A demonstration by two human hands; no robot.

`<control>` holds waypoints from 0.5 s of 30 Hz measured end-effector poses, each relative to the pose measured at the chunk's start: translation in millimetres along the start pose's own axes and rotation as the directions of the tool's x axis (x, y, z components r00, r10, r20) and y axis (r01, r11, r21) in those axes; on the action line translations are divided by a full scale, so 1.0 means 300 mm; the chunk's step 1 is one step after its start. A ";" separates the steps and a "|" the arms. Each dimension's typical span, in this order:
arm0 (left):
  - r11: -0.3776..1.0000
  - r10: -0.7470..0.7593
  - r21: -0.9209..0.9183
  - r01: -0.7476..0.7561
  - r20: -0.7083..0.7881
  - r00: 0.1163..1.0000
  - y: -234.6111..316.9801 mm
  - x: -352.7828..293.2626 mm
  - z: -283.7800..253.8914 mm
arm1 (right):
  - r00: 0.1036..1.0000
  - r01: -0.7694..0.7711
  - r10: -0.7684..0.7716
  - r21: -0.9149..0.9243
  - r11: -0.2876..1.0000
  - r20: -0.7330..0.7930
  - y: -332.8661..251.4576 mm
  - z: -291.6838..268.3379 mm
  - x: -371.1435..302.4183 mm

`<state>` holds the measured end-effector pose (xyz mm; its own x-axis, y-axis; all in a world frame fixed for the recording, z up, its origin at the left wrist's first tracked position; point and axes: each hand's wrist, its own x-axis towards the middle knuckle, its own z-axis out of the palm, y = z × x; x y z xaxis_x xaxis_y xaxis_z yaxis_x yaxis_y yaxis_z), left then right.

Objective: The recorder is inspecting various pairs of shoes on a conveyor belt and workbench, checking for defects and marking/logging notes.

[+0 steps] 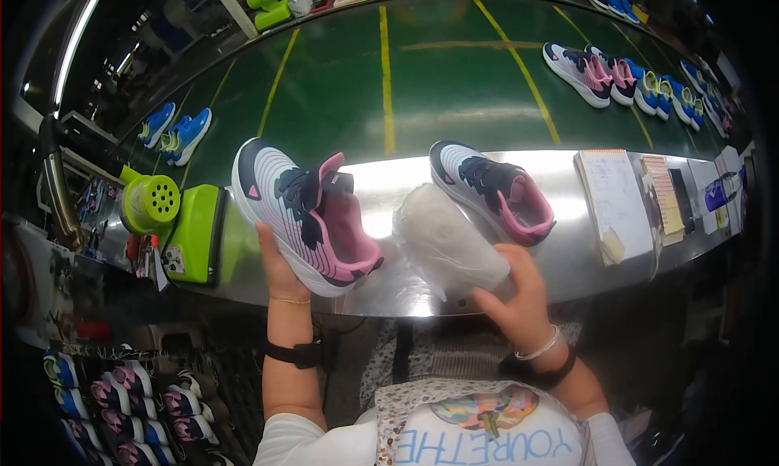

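My left hand (280, 263) grips a navy, white and pink sneaker (304, 214) from its outer side, lifted with its pink-lined opening toward me. A wad of whitish, translucent paper (450, 243), slightly blurred, is in my right hand (519, 299), the fingers closed round its near end. Just beyond the wad, a matching sneaker (491, 190) rests on the shiny metal ledge (389, 291), toe pointing away to the left. The wad hides part of that shoe's near side.
A green conveyor belt (341, 92) with yellow lines runs beyond the ledge. It carries blue sneakers (187, 133) at left and several pairs at right (580, 76). A lime-green device (195, 235) stands left; a notepad (614, 198) lies right. Racked shoes (114, 393) are lower left.
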<state>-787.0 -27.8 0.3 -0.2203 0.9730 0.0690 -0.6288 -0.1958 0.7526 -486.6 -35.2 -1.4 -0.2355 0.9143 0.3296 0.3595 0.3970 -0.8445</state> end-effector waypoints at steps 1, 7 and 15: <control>1.000 0.016 0.006 -0.016 -0.021 1.000 -0.016 0.003 -0.010 | 1.000 0.012 -0.012 -0.027 1.000 0.009 0.005 -0.003 -0.001; 0.973 -0.201 0.090 0.212 -0.117 0.972 -0.132 -0.010 -0.089 | 0.999 -0.023 0.022 -0.004 1.000 -0.026 0.011 0.020 -0.008; 0.149 0.519 0.979 -0.137 0.041 0.854 -0.069 -0.046 0.040 | 0.978 0.131 -0.157 -0.181 0.975 -0.138 0.013 0.055 -0.003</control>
<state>-761.9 -35.6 -8.5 -0.4840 0.7344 0.4758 0.6669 -0.0425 0.7440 -499.8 -35.7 -11.9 -0.1618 0.8429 0.5132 0.4833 0.5211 -0.7035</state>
